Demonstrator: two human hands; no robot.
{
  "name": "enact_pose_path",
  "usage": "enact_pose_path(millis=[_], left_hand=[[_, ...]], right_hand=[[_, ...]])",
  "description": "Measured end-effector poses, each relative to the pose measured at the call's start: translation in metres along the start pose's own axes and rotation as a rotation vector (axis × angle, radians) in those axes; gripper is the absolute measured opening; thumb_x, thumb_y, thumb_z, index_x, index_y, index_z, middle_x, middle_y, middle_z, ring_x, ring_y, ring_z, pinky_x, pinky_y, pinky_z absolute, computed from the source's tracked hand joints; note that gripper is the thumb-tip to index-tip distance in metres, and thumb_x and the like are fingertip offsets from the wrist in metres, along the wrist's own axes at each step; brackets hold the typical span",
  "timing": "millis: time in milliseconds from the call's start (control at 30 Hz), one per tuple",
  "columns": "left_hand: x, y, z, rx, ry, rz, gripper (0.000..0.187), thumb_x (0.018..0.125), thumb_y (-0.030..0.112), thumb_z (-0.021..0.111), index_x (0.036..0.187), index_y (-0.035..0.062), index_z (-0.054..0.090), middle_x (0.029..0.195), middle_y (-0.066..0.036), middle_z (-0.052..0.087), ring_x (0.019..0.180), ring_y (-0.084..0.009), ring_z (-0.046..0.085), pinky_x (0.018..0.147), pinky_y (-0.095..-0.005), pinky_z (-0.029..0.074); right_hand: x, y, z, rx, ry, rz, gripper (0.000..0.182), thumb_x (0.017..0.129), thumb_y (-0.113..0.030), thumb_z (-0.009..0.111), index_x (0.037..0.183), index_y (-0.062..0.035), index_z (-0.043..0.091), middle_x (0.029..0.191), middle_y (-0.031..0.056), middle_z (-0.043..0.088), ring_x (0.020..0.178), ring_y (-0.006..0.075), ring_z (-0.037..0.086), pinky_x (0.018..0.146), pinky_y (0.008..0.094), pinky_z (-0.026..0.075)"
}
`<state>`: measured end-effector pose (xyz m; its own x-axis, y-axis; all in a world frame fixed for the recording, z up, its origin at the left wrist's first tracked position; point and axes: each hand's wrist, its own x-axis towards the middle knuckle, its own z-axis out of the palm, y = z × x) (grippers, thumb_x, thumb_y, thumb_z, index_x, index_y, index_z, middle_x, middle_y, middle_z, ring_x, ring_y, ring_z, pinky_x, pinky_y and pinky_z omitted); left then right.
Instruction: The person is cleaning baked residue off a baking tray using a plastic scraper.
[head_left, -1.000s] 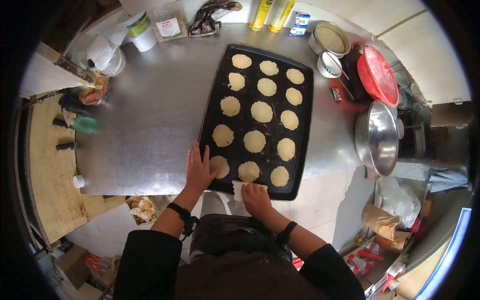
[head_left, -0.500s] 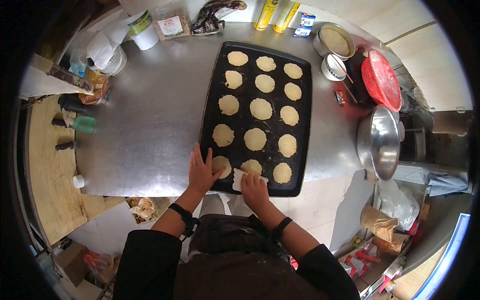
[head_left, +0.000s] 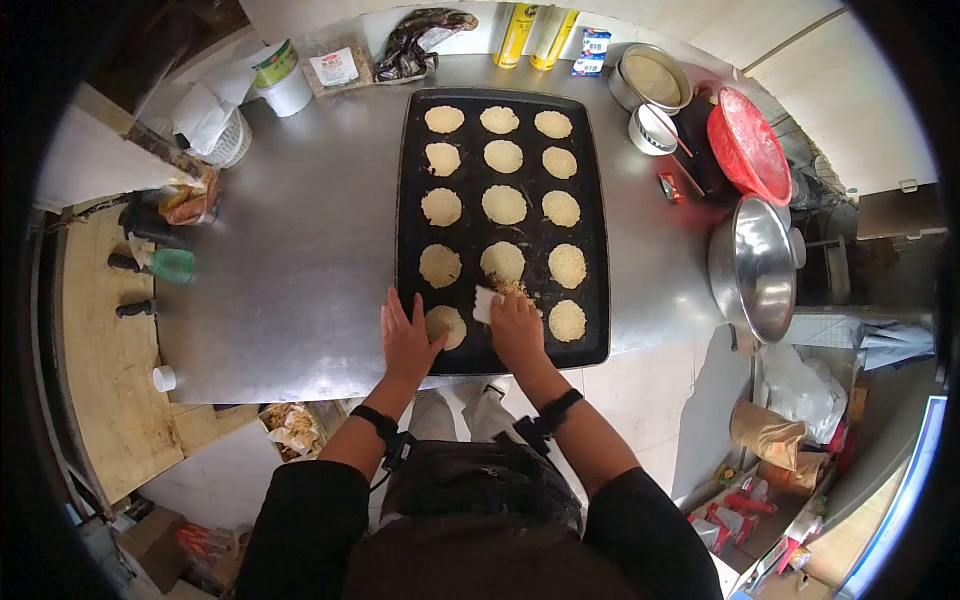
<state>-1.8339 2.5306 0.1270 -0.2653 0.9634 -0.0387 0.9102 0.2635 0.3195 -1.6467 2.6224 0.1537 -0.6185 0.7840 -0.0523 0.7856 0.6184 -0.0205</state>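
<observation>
A black baking tray (head_left: 597, 260) carries rows of flat, pale round dough pieces (head_left: 503, 205). In my right hand (head_left: 518, 332) is a white scraper (head_left: 485, 305) with a wavy edge, held low over the tray's near middle. Loose crumbs (head_left: 512, 287) lie just beyond that hand, against the near side of a round in the middle column. My left hand (head_left: 407, 338) rests with spread fingers at the tray's near left edge. Its thumb reaches the nearest left round (head_left: 446, 327).
The tray stands on a steel table (head_left: 290, 260). To the right are a red basin (head_left: 750, 145), a steel bowl (head_left: 755, 270), a white bowl (head_left: 652, 130) and a round tin (head_left: 652, 78). Yellow canisters (head_left: 515, 38) line the back; a green bottle (head_left: 172, 265) sits left.
The scraper has moved away from the tray's near edge, and the near middle round has become a pile of crumbs. The tray sits straighter, its far end shifted left.
</observation>
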Motion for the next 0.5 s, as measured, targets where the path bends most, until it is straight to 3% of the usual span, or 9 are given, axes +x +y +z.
enact_pose_path(millis=[67, 267, 433, 500], left_hand=[[0.006, -0.001, 0.002, -0.004, 0.027, 0.001, 0.084, 0.08, 0.049, 0.069, 0.141, -0.001, 0.04, 0.149, -0.034, 0.017, 0.14, -0.045, 0.022, 0.114, -0.0521, 0.022], [0.003, 0.001, 0.004, -0.01, 0.058, 0.01, 0.084, 0.08, 0.051, 0.068, 0.14, -0.0002, 0.041, 0.15, -0.034, 0.017, 0.138, -0.045, 0.025, 0.115, -0.0514, 0.022], [0.006, -0.001, 0.004, -0.007, 0.012, 0.011, 0.085, 0.084, 0.055, 0.064, 0.142, -0.0012, 0.038, 0.15, -0.034, 0.012, 0.138, -0.0496, 0.022, 0.112, -0.0557, 0.026], [0.007, 0.0, 0.004, 0.01, 0.019, 0.001, 0.084, 0.082, 0.054, 0.065, 0.142, -0.0002, 0.039, 0.15, -0.034, 0.015, 0.138, -0.0461, 0.024, 0.114, -0.0524, 0.023]], right_hand=[[-0.016, 0.009, -0.008, 0.085, 0.064, -0.1, 0.032, 0.081, -0.016, 0.056, 0.11, -0.0034, 0.06, 0.091, 0.0095, 0.056, 0.088, 0.0247, 0.059, 0.073, 0.0385, 0.05], [-0.076, 0.009, -0.007, 0.055, 0.015, -0.307, 0.037, 0.08, -0.016, 0.057, 0.113, 0.0, 0.058, 0.095, 0.0106, 0.058, 0.089, 0.0247, 0.058, 0.076, 0.0368, 0.049], [-0.024, 0.003, 0.015, -0.041, 0.062, -0.233, 0.039, 0.078, -0.015, 0.056, 0.112, 0.0031, 0.058, 0.094, 0.0112, 0.057, 0.089, 0.0249, 0.058, 0.074, 0.0355, 0.05], [-0.017, 0.004, 0.017, -0.024, 0.045, -0.214, 0.037, 0.077, -0.015, 0.056, 0.11, 0.0028, 0.059, 0.091, 0.0106, 0.056, 0.087, 0.0246, 0.058, 0.072, 0.0357, 0.05]])
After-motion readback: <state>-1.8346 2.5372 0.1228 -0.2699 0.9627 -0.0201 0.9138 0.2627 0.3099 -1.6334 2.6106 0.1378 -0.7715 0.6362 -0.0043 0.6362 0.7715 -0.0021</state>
